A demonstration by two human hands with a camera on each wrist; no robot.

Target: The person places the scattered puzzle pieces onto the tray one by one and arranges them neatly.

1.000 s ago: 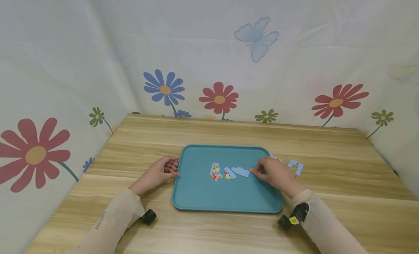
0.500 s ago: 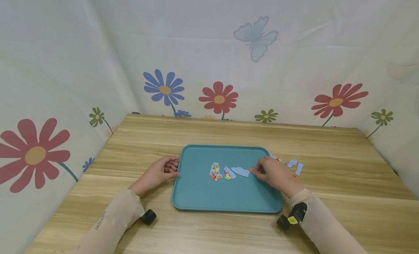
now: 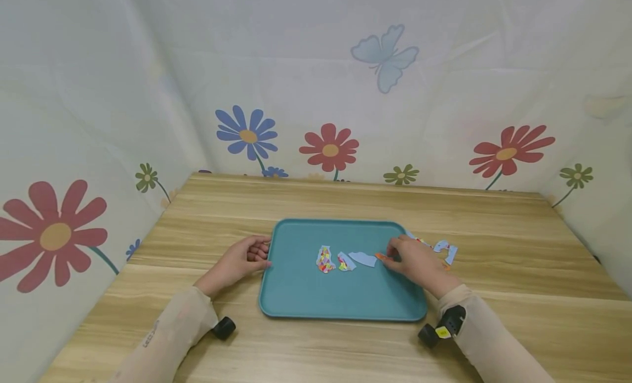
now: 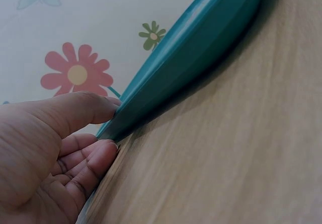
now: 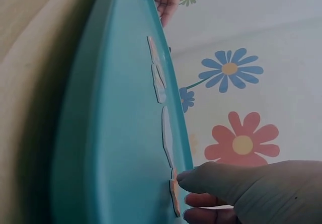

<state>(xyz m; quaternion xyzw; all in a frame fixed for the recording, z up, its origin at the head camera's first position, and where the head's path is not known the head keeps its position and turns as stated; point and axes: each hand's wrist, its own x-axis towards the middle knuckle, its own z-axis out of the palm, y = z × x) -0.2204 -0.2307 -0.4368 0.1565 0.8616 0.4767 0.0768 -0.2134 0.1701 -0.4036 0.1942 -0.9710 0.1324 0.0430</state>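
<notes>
A teal rectangular tray (image 3: pixel 340 298) lies on the wooden table. My left hand (image 3: pixel 239 262) holds its left rim, thumb on the edge and fingers curled against the side, as the left wrist view shows. A small orange puzzle piece (image 3: pixel 380 257) lies on the tray's right half, and my right hand (image 3: pixel 419 265) pinches it, covering part of it. To its left, in a loose row, are a pale blue piece (image 3: pixel 362 259), a blue piece with bright patches (image 3: pixel 345 261) and a taller multicoloured piece (image 3: pixel 325 259). These look flat and thin in the right wrist view.
Beyond the tray's right edge, an arch-shaped light blue piece (image 3: pixel 450 251) rests on the table (image 3: pixel 518 251); other pieces there are partly behind my right hand. A flower-printed cloth (image 3: pixel 296 70) hangs behind the table. Black wrist devices (image 3: pixel 224 327) are on both sleeves.
</notes>
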